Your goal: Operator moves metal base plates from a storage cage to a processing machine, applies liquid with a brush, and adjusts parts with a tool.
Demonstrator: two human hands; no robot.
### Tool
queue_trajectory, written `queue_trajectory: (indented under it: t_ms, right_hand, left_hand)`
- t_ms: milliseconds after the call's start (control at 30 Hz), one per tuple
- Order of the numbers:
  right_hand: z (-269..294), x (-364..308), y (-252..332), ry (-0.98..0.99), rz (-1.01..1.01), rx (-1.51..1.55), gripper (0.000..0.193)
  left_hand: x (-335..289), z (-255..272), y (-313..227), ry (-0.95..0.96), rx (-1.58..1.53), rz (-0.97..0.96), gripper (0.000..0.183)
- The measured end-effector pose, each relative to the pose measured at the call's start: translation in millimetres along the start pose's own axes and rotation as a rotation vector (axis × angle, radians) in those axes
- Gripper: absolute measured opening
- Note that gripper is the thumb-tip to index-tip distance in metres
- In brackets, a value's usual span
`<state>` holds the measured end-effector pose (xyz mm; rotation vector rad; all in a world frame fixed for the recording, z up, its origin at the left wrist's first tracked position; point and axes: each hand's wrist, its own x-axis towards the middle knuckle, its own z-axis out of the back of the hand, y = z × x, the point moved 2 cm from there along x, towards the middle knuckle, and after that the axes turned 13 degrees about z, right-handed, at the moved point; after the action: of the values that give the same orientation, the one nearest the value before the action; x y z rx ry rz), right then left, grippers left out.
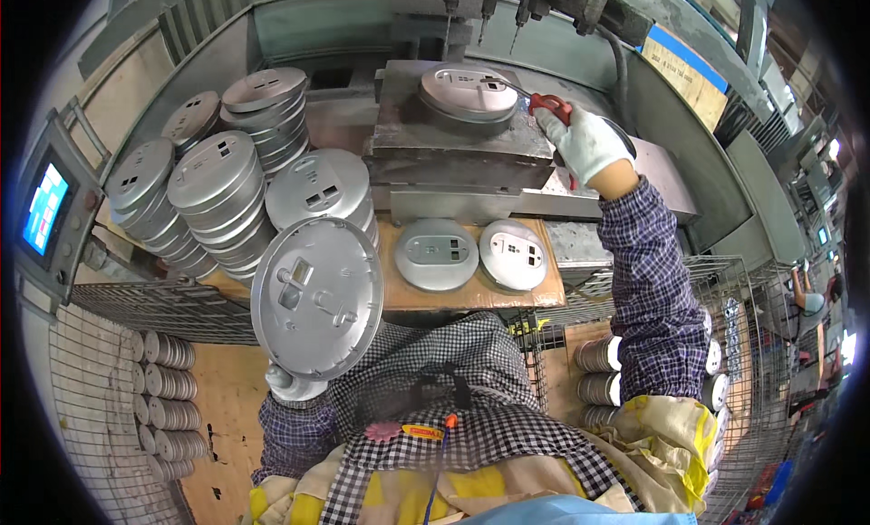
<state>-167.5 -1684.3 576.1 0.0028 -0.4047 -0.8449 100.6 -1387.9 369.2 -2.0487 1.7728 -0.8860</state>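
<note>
My left hand (295, 384), in a white glove, grips the lower edge of a round silver metal cover (317, 294). The cover is tilted up, its ribbed inner side with small posts and rectangular cutouts facing me. My right hand (584, 143), also gloved, is closed around a red tool with a long thin dark tip (550, 106); its exact kind is unclear. That tip reaches over another round cover (468, 90), which lies on a metal fixture block (462, 144) beneath the drill bits (485, 27). Two covers, one greyer (436, 255) and one brighter (513, 256), lie on the cardboard-topped ledge before me.
Stacks of covers (217, 176) crowd the left of the machine bed. A control screen (45, 208) stands at far left. Wire baskets with rows of discs flank me, left (172, 394) and right (600, 371). A dark hose (622, 131) curves behind my right hand.
</note>
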Motion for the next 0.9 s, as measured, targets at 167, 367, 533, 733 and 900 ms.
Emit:
queue_trajectory:
  t_ms: [167, 367, 533, 733, 900]
  right_hand:
    - [-6.7, 18.9, -3.6, 0.126, -0.098, 0.063, 0.051]
    - [-19.0, 5.7, -32.1, -0.030, -0.003, 0.165, 0.048]
    - [-28.6, -118.6, -88.8, -0.635, -0.128, 0.861, 0.035]
    - [-85.9, -253.2, -215.2, -1.239, -0.559, 0.607, 0.041]
    - [-103.1, -242.1, -212.0, -1.137, -0.543, 0.249, 0.047]
  left_hand:
    - [0.9, 0.0, 0.8, -0.014, 0.032, 0.004, 0.097]
    - [5.9, 2.1, 10.6, -0.007, 0.001, 0.075, 0.094]
    - [0.1, -2.3, 7.1, -0.037, 0.018, 0.094, 0.087]
    - [7.3, 3.5, 12.1, -0.024, -0.008, 0.187, 0.092]
    - [17.7, -4.2, 25.0, -0.079, 0.089, 0.221, 0.092]
